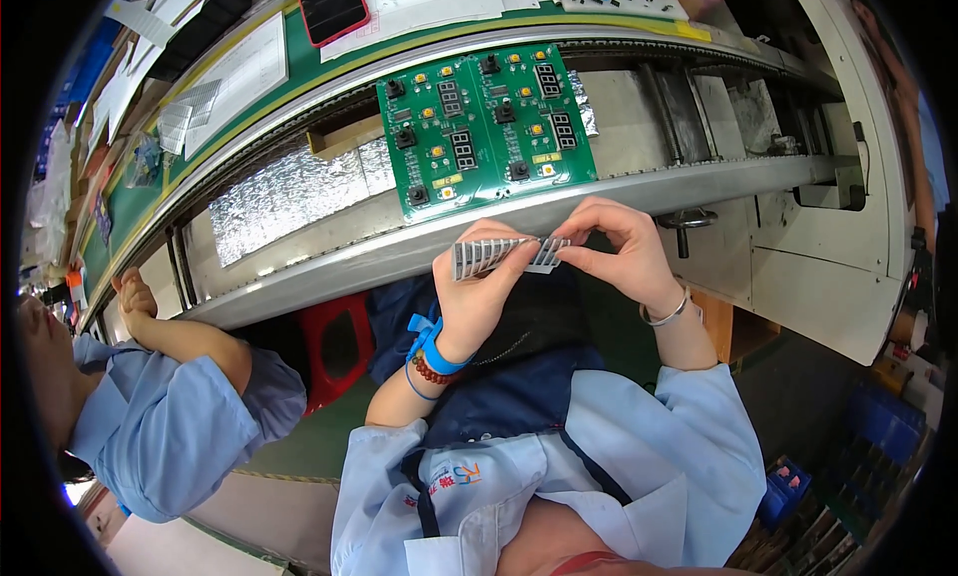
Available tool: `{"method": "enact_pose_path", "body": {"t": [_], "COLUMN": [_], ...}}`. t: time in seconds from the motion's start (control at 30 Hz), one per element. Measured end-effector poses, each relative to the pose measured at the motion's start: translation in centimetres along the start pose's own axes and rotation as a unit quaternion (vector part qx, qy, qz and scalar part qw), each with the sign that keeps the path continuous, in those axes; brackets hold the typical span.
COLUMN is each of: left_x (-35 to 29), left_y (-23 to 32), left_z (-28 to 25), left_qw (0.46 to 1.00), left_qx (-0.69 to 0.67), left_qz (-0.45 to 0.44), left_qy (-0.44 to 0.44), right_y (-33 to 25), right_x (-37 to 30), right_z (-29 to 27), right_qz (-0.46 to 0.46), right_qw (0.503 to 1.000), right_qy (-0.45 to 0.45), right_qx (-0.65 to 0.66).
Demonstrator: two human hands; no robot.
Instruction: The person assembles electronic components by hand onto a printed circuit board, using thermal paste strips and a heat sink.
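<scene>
Beyond me runs a conveyor with a long silver metal near rail, and past its far rail lies a green-topped desk carrying white printed papers and a black-screened phone in a red case. To the right rises a white machine panel; a red plastic stool stands to the left, below the rail, and a person in a light blue shirt sits further left, one arm bent beside the conveyor.

A green rectangular circuit board with black knobs and digit displays spans the conveyor, a crinkled silver foil sheet to its left. The near rail lies between the board and my hands, and a black crank handle hangs to the right.

I hold a grey-and-white striped flexible strip on the near side of the rail. My left hand pinches its middle and my right hand its right end, fingers narrow on both. Its long axis runs left to right, roughly along the rail; the broader end points left.
</scene>
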State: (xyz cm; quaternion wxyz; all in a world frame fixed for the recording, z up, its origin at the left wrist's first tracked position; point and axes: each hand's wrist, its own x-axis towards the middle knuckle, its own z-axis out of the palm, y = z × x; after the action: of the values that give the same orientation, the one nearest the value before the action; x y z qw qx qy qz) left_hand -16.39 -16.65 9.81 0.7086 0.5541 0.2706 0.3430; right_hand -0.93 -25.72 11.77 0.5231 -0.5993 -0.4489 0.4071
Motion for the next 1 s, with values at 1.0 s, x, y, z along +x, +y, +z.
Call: {"method": "enact_pose_path", "body": {"t": [1.0], "left_x": [0.0], "left_y": [-0.3], "left_z": [0.0], "left_qw": [0.998], "left_qx": [0.051], "left_qz": [0.009], "left_qy": [0.027], "right_y": [-2.0], "right_x": [1.2], "right_z": [-2.5], "right_qz": [-0.166], "right_qw": [0.954], "right_qy": [0.033], "right_qx": [-0.248]}}
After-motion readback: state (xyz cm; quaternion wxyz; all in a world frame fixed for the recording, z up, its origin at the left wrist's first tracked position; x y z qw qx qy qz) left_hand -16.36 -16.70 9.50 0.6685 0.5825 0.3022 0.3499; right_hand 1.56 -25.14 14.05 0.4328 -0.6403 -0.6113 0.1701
